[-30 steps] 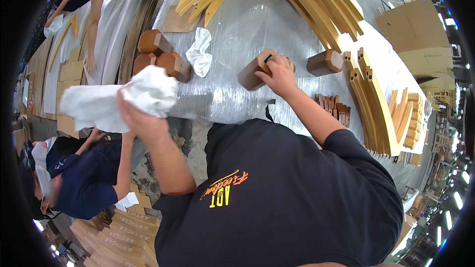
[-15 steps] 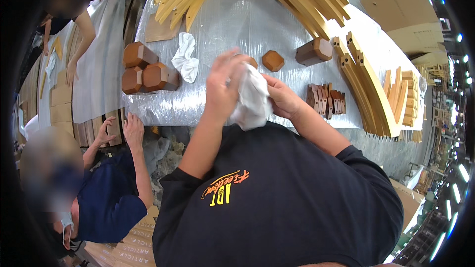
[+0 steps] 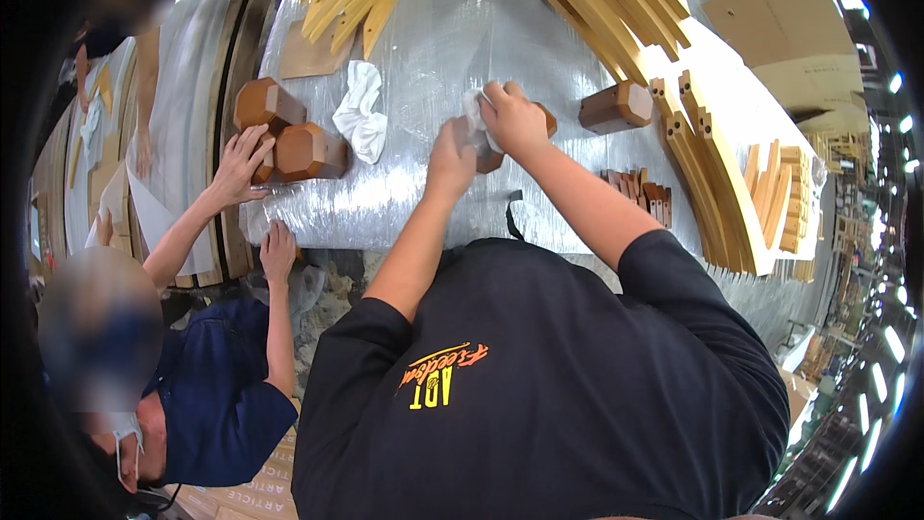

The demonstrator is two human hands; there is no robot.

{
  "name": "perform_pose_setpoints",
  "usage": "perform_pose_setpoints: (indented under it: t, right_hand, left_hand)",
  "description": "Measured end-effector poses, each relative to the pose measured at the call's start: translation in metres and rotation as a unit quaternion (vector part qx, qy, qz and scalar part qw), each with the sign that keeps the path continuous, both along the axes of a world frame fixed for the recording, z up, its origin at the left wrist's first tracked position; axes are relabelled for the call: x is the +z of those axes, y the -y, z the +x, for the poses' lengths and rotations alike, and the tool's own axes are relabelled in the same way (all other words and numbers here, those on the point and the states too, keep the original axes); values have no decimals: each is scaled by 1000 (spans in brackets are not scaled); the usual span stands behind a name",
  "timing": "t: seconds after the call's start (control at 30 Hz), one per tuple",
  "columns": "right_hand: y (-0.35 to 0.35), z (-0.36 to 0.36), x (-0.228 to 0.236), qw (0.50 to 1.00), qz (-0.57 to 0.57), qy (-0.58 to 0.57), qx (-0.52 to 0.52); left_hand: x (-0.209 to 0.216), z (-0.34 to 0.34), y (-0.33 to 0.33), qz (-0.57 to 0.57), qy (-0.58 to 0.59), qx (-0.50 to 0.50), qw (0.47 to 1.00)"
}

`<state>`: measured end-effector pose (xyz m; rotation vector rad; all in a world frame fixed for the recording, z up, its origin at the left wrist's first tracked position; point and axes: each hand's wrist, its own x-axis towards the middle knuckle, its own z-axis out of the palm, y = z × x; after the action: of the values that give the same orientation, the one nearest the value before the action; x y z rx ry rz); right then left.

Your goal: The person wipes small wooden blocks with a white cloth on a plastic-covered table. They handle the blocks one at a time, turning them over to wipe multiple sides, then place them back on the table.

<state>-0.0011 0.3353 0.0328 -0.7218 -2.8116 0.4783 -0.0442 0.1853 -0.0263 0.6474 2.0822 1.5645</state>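
1. Wiping looks like the step in hand: the right hand has its fingers curled, pinching a white cloth at a brown block.
2. That block sits between both hands' fingers, its near end showing just below the right ones.
3. The left hand is at the block's left side; blur hides its fingers, so I cannot tell whether they grip or spread.
4. A second block peeks out just beside the right fingers.
5. The next move seems to call for bracing the block with the left fingers while the cloth rubs.
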Motion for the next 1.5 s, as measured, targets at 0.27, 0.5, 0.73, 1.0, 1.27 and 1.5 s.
perform_pose_setpoints:
  t: [0.27, 0.5, 0.73, 1.0, 1.27, 1.5]
  right_hand:
    - [0, 39, 12, 980, -17, 8, 197]
    - [-42, 84, 18, 987, -146, -17, -66]
    - [-37, 167, -29, 962, -248, 21, -109]
    - [4, 121, -49, 996, -58, 4, 73]
    - [-69, 58, -93, 980, -53, 143, -125]
    - [-95, 25, -80, 966, -50, 207, -149]
  left_hand:
    - [11, -5, 2, -93, 52, 21, 994]
    - [25, -28, 0, -256, 48, 4, 966]
    - [22, -19, 111, -128, 109, 30, 985]
    - [19, 7, 205, -167, 248, 232, 925]
    - [-2, 20, 185, -90, 244, 240, 935]
    - [10, 6, 175, 3, 188, 88, 978]
